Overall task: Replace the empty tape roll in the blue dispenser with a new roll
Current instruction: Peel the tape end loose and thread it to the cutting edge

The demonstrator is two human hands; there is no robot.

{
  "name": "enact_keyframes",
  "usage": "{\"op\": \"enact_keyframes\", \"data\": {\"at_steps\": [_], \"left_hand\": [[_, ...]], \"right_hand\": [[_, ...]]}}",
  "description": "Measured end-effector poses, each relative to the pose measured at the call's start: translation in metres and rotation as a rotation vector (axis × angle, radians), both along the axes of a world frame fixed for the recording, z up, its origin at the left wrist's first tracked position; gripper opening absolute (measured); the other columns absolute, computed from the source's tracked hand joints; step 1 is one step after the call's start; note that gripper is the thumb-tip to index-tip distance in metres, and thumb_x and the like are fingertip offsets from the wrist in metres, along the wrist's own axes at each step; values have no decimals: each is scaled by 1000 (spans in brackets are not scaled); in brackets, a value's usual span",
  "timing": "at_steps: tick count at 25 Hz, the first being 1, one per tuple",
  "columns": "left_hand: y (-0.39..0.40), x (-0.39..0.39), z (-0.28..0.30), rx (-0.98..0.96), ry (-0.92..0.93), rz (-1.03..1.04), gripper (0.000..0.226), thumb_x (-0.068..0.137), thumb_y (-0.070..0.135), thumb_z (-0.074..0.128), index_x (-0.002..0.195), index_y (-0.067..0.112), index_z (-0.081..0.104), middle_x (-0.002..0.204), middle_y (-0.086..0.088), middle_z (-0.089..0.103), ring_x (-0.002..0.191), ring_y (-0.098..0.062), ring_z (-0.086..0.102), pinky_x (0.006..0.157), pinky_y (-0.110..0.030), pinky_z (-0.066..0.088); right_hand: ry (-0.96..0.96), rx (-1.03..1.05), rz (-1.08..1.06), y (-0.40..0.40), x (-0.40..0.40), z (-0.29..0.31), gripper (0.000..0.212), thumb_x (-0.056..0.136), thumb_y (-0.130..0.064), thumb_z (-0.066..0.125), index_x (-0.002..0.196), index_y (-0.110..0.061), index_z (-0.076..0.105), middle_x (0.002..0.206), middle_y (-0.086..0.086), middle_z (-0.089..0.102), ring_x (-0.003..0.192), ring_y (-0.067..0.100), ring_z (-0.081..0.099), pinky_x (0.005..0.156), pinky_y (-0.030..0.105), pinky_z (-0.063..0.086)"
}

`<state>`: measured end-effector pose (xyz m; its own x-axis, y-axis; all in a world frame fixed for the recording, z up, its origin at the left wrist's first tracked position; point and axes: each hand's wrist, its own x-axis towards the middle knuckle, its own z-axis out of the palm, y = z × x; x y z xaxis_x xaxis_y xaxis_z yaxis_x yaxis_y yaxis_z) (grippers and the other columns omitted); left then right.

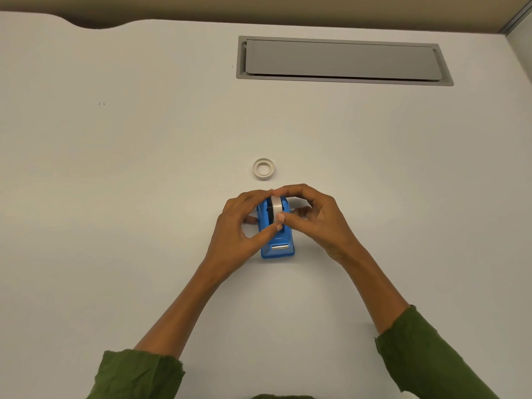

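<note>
The blue dispenser (pixel 277 244) stands on the white table (pixel 144 197), its metal cutter facing me. A clear tape roll (pixel 275 208) on a black hub sits upright in its cradle. My left hand (pixel 240 226) curls around the dispenser's left side, thumb and fingertips pinching the roll. My right hand (pixel 313 217) curls over from the right, its thumb and forefinger also pinching the roll. A white empty tape core (pixel 263 169) lies flat on the table just beyond the dispenser.
A grey cable hatch (pixel 342 61) with a closed lid is set into the table at the far right. The table's far edge curves at the top left. Green sleeves cover both forearms.
</note>
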<state>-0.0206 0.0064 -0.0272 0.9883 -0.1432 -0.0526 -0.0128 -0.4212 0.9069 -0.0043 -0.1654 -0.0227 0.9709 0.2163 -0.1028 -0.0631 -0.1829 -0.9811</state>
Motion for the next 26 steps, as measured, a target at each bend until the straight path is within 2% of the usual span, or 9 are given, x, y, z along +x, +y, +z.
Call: {"op": "enact_keyframes", "data": {"at_steps": [3, 9, 15, 20, 24, 26], "left_hand": [[1, 0, -1, 7, 3, -25, 57, 76, 23, 74, 128, 17, 51, 126, 1, 54, 109, -16, 53, 83, -20, 51], [2, 1, 0, 0, -2, -28, 55, 76, 26, 73, 126, 20, 52, 120, 9, 53, 108, -15, 54, 83, -24, 53], [0, 1, -1, -26, -25, -5, 50, 77, 30, 71, 123, 25, 53, 116, 14, 53, 105, -13, 55, 81, -16, 51], [0, 0, -2, -12, -17, -9, 52, 77, 27, 72, 125, 20, 53, 120, 9, 54, 107, -15, 54, 82, -22, 52], [1, 0, -2, -14, -9, -13, 54, 76, 26, 73, 126, 18, 53, 124, 3, 55, 109, -15, 54, 84, -26, 54], [1, 0, -3, -13, -5, -11, 56, 76, 26, 73, 126, 17, 53, 126, 0, 56, 110, -16, 53, 86, -29, 54]], "right_hand": [[3, 17, -58, 3, 2, 1, 21, 82, -12, 70, 102, -18, 67, 101, -8, 69, 98, 10, 63, 81, 26, 54], [11, 25, -128, 9, 7, 2, 9, 85, -18, 68, 90, -25, 70, 90, -13, 70, 89, 0, 63, 75, 10, 50], [23, -5, 62, -2, 3, 2, 31, 81, -13, 71, 106, -29, 63, 108, -9, 65, 103, 12, 60, 81, 33, 55], [19, 20, -16, 4, 3, 2, 29, 79, -3, 69, 98, -25, 66, 98, -12, 67, 94, 9, 61, 74, 25, 55], [59, 21, -96, 9, 7, 4, 17, 82, -8, 68, 88, -24, 67, 89, -11, 68, 91, 4, 61, 76, 16, 51], [92, 30, -126, 11, 11, 5, 7, 83, -11, 68, 85, -18, 68, 85, -8, 69, 89, 5, 62, 78, 17, 50]]}}
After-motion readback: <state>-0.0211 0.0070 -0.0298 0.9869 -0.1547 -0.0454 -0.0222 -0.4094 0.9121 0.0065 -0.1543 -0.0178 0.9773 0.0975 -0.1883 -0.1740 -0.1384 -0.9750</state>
